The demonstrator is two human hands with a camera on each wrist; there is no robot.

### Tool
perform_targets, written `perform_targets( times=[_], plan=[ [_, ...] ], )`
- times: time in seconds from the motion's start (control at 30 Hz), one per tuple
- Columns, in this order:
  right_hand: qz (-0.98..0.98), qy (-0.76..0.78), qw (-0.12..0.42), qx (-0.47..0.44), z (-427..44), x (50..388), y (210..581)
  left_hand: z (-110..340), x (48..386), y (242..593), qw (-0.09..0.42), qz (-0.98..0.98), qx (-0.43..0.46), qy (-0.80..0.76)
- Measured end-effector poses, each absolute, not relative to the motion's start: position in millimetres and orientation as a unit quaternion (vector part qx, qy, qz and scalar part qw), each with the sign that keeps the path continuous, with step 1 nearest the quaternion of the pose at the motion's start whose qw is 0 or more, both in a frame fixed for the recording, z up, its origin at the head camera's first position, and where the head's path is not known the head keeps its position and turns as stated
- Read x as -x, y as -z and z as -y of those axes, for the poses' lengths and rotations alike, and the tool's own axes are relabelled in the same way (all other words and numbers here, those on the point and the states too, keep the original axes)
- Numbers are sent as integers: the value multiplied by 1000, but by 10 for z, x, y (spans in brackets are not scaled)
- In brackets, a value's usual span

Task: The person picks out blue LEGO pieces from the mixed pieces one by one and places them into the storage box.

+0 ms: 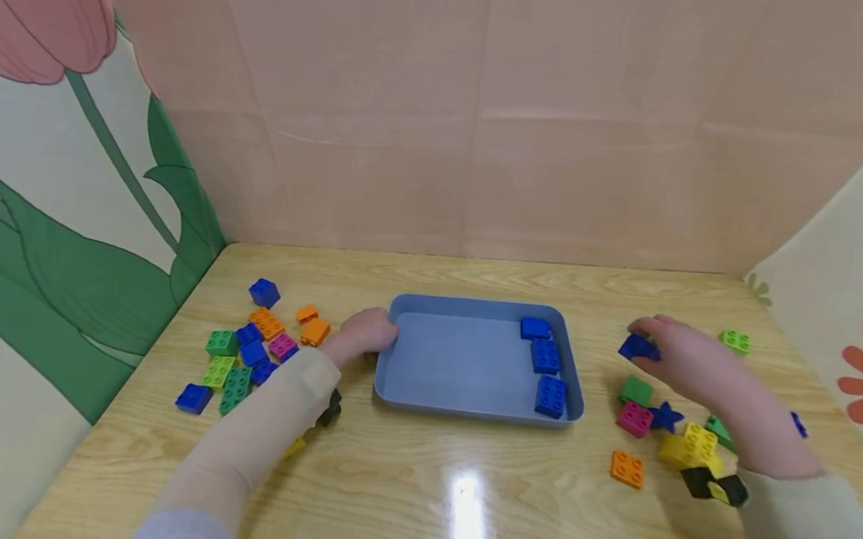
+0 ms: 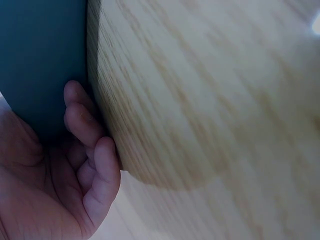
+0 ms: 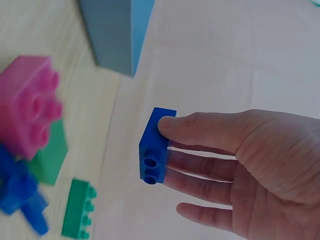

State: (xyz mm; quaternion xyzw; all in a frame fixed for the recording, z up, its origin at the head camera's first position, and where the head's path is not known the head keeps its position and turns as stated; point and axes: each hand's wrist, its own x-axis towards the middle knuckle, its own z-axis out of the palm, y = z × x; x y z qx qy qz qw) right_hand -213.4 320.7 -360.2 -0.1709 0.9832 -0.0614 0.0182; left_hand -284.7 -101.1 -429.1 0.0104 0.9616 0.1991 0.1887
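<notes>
A blue building brick (image 3: 154, 145) is pinched between the thumb and fingers of my right hand (image 3: 210, 160). In the head view that hand (image 1: 677, 353) holds the brick (image 1: 640, 347) in the air, right of the shallow blue-grey tray (image 1: 452, 411). My left hand (image 1: 365, 332) grips the tray's left rim. The left wrist view shows curled fingers (image 2: 102, 175) against the outside of the tray wall (image 2: 42, 60); the thumb's tip is hidden. Several blue bricks (image 1: 545, 356) lie along the tray's right side.
Left of the tray lies a mixed group of bricks, among them green (image 1: 236, 389), orange (image 1: 266, 325) and blue (image 1: 193, 398) ones. To the right are a pink brick (image 1: 635, 419), a blue star-shaped piece (image 1: 666, 417), an orange brick (image 1: 627, 469) and yellow bricks (image 1: 700, 443).
</notes>
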Motion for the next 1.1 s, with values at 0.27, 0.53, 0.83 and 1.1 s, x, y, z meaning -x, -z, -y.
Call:
perform_targets(
  times=[0.27, 0.53, 0.83, 1.1],
  plan=[
    [-978, 48, 3, 203, -2868, 2213, 3499, 1017, 2834, 4301, 191, -960, -12, -205],
    [-970, 35, -14, 240, -2570, 2278, 3449, 1014, 2851, 4304, 191, -959, -8, -211],
    [-962, 33, -17, 269, -2365, 2381, 3449, 1009, 2861, 4325, 189, -959, -10, -209],
    [-955, 24, -26, 294, -2265, 2526, 3517, 1009, 2857, 4324, 188, -960, -8, -205]
  ],
)
